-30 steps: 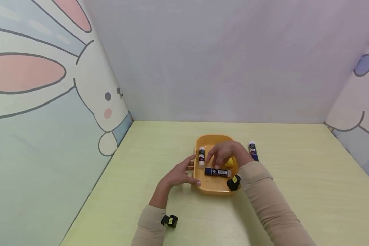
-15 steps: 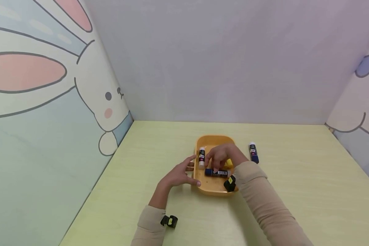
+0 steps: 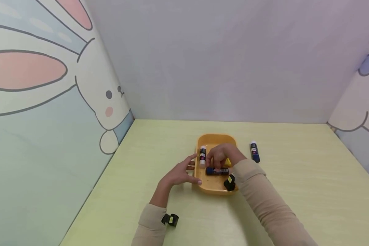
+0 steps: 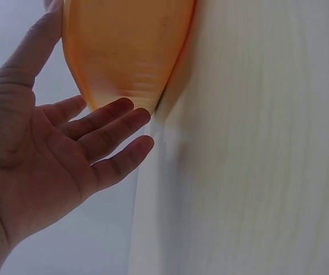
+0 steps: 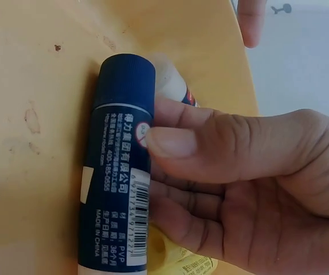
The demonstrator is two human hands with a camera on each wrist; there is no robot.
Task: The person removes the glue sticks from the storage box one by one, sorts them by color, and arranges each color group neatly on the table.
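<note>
A glue stick (image 3: 213, 171) with a dark blue cap lies crosswise in the shallow orange tray (image 3: 213, 184). My right hand (image 3: 222, 155) pinches it; in the right wrist view the thumb presses on the label of this glue stick (image 5: 116, 177) and the fingers curl behind it. Along the tray's left wall lies a second glue stick (image 3: 202, 157), its lower end white. Part of a yellow object (image 5: 181, 255) shows under the right hand, its kind hidden. My left hand (image 3: 179, 173) rests at the tray's left side, thumb over the rim, relaxed fingers along the outer wall.
On the table (image 3: 295, 177), right of the tray, lies another glue stick (image 3: 254, 151), with its blue end towards me. A plain back wall (image 3: 221, 68) rises behind the table. The left side wall (image 3: 43, 147) carries a rabbit drawing.
My right hand has come slightly left and down onto the crosswise glue stick, its thumb now against it. The left hand keeps its place at the tray.
</note>
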